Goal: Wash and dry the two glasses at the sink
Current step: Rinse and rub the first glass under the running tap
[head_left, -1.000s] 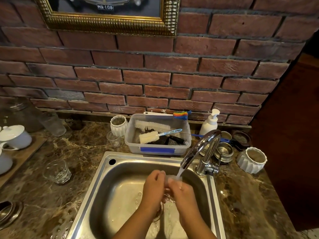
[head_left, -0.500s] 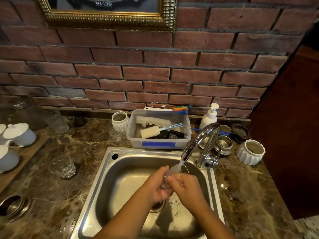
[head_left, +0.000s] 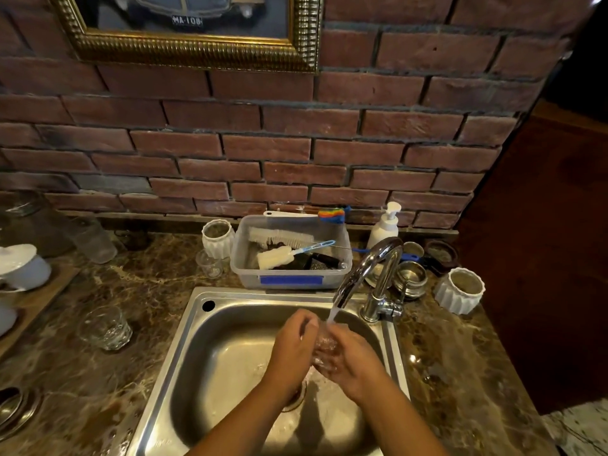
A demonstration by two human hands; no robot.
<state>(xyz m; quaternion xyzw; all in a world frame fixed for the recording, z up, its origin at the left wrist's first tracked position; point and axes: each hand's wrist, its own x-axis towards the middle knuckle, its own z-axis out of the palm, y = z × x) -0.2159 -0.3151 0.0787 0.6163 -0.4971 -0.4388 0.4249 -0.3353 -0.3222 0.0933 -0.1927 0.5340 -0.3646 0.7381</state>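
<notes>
While water [head_left: 332, 314] is running from the faucet [head_left: 365, 274] onto it, one glass [head_left: 324, 352] is sitting over the sink's [head_left: 237, 327] right half, near the right wall, with open basin lying to its left. The left hand [head_left: 291, 347] and right hand [head_left: 350, 362] are each closing a grip around it; its axis is too blurred to tell. The second glass [head_left: 107, 327] is standing upright on the counter [head_left: 148, 291], left of the rim.

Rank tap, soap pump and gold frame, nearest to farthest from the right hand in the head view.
1. Tap: just behind the right hand.
2. Soap pump: at the wall, behind the tap.
3. Gold frame: high on the wall.
</notes>
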